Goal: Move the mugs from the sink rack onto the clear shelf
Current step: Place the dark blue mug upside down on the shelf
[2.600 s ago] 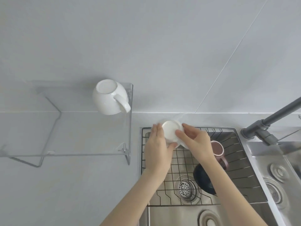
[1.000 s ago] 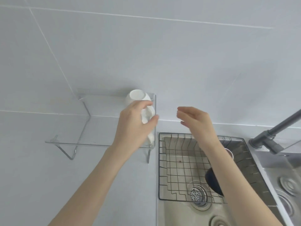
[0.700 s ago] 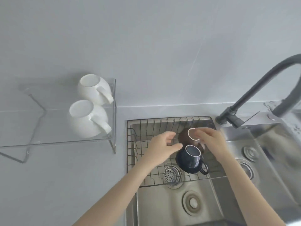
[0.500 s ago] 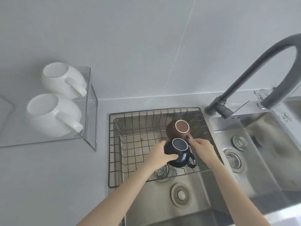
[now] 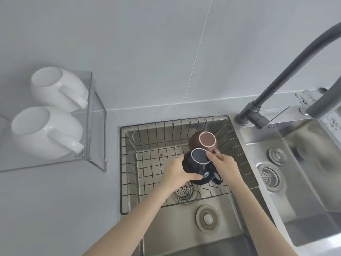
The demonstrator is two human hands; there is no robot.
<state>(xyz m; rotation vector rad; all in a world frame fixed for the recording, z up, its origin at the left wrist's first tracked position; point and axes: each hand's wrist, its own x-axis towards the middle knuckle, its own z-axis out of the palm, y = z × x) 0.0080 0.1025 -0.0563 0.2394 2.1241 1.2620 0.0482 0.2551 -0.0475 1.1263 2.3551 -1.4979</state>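
Left hand point(image 5: 178, 172) and right hand point(image 5: 224, 166) both clamped on upside-down navy mug point(image 5: 195, 168) in sink rack point(image 5: 129, 163), near its right edge, touching brown mug point(image 5: 195, 143). Two white mugs point(image 5: 46, 132) on clear shelf point(image 5: 96, 137).

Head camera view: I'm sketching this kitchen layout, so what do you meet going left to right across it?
Two white mugs on the clear shelf → wire sink rack → left hand → dark blue mug → right hand → grey tap.
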